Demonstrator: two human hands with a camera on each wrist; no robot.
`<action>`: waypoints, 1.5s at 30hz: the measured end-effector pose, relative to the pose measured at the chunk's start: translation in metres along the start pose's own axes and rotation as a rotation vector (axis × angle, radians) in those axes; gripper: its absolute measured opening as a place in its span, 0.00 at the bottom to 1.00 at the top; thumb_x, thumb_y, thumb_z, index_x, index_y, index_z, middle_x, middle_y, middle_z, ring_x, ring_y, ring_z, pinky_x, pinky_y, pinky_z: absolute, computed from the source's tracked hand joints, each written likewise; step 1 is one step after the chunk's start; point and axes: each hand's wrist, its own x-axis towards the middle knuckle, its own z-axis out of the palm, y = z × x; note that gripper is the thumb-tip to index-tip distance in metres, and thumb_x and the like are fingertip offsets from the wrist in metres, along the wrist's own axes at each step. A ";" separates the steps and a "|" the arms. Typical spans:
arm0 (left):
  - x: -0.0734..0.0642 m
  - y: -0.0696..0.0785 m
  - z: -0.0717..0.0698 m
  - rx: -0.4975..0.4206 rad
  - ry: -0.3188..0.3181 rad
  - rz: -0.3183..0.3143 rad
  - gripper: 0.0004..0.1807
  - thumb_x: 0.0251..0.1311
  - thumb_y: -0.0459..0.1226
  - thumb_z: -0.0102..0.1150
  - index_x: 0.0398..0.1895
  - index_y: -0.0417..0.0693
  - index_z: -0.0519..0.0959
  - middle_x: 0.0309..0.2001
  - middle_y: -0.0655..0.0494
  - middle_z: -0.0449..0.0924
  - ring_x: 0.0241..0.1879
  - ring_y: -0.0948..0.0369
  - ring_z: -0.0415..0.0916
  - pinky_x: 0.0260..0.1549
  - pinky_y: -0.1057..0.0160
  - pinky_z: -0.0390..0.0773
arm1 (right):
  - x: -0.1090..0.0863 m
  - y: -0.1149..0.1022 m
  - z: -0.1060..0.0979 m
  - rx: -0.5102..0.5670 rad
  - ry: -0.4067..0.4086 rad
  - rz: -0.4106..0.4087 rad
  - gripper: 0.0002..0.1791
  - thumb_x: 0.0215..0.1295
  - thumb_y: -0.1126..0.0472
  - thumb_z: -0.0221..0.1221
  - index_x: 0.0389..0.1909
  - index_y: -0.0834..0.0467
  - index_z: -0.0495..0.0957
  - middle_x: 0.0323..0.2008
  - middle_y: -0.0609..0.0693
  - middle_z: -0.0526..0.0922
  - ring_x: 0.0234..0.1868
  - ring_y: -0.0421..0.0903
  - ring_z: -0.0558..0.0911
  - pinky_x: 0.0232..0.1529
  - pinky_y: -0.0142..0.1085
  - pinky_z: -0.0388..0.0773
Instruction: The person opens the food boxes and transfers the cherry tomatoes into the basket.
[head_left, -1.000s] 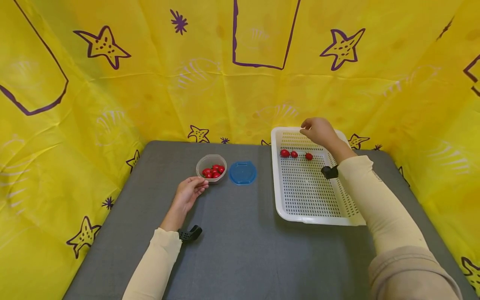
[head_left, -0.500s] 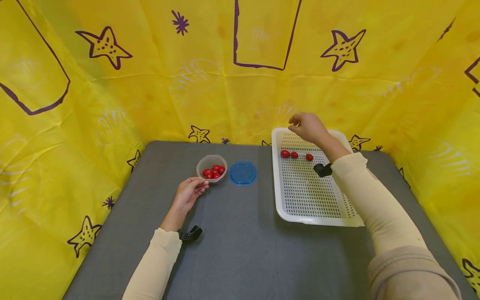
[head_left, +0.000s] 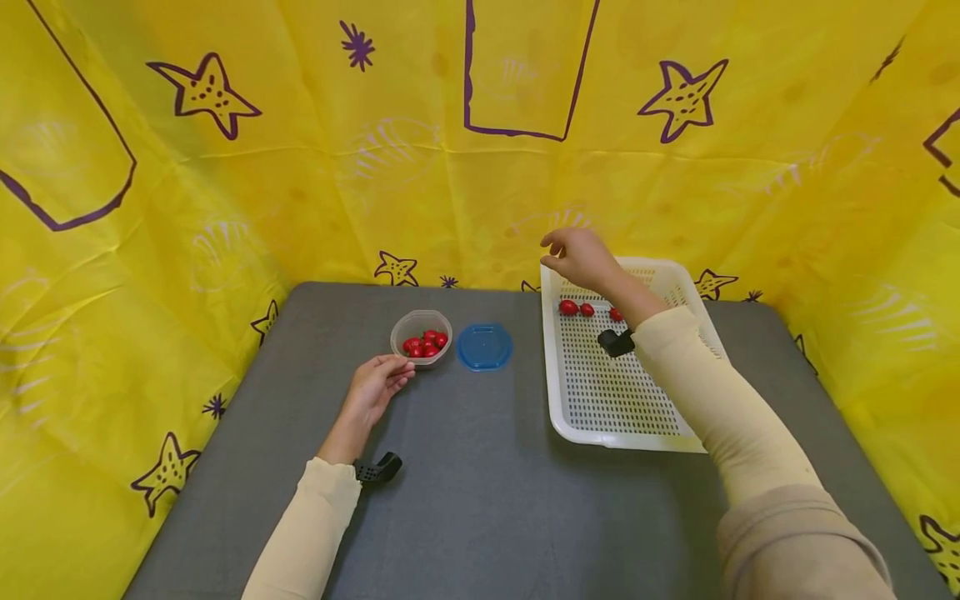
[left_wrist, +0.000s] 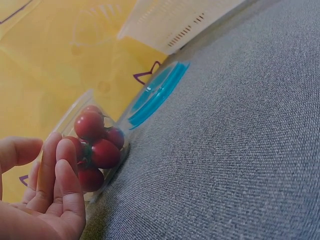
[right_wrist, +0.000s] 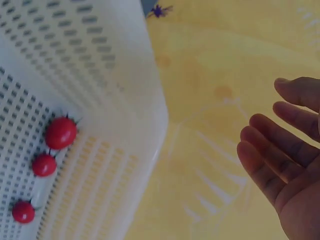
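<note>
My left hand (head_left: 375, 387) pinches the near rim of a clear plastic container (head_left: 405, 325), thumb on one side and fingers on the other. Inside it lie several cherry tomatoes (left_wrist: 105, 152), red with green stems. Over the far left corner of a white perforated basket (head_left: 592, 437) hangs my right hand (head_left: 581, 254), fingers loosely bent. Nothing shows between those fingers (right_wrist: 270, 150) in the right wrist view. Three cherry tomatoes (right_wrist: 61, 133) rest near the basket's far end, one partly covered by the right forearm in the head view.
Between container and basket, a blue lid (head_left: 484, 347) lies flat on the grey cloth-covered table (head_left: 480, 500). A yellow patterned curtain (head_left: 405, 200) rises behind the table and along both sides.
My right hand has moved left above the basket's far end, from its middle to its far left corner. The left hand, container and lid have stayed in place.
</note>
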 end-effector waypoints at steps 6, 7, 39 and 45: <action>0.000 0.000 0.000 0.008 0.012 -0.006 0.03 0.71 0.34 0.50 0.42 0.45 0.71 0.25 0.64 0.83 0.28 0.68 0.82 0.35 0.72 0.80 | 0.005 -0.016 0.012 0.029 -0.036 -0.022 0.17 0.66 0.60 0.59 0.52 0.65 0.78 0.45 0.63 0.83 0.46 0.57 0.81 0.50 0.49 0.77; 0.000 0.000 0.000 0.009 0.011 -0.006 0.03 0.71 0.34 0.50 0.42 0.45 0.71 0.26 0.64 0.83 0.29 0.68 0.82 0.36 0.72 0.80 | 0.005 -0.018 0.014 0.033 -0.041 -0.026 0.17 0.66 0.60 0.59 0.52 0.65 0.78 0.44 0.63 0.83 0.46 0.57 0.81 0.51 0.49 0.77; 0.003 -0.001 -0.002 -0.006 -0.003 0.004 0.02 0.71 0.34 0.49 0.40 0.46 0.72 0.25 0.63 0.83 0.28 0.68 0.82 0.35 0.72 0.79 | 0.032 -0.066 0.089 -0.034 -0.228 -0.169 0.15 0.66 0.59 0.60 0.50 0.62 0.81 0.45 0.58 0.86 0.48 0.53 0.83 0.54 0.43 0.78; 0.002 -0.001 -0.002 -0.018 -0.016 0.008 0.02 0.71 0.33 0.49 0.39 0.45 0.72 0.25 0.63 0.83 0.28 0.68 0.82 0.35 0.72 0.79 | 0.033 -0.078 0.101 -0.056 -0.291 -0.190 0.14 0.67 0.58 0.59 0.49 0.60 0.82 0.45 0.56 0.86 0.46 0.50 0.82 0.51 0.41 0.79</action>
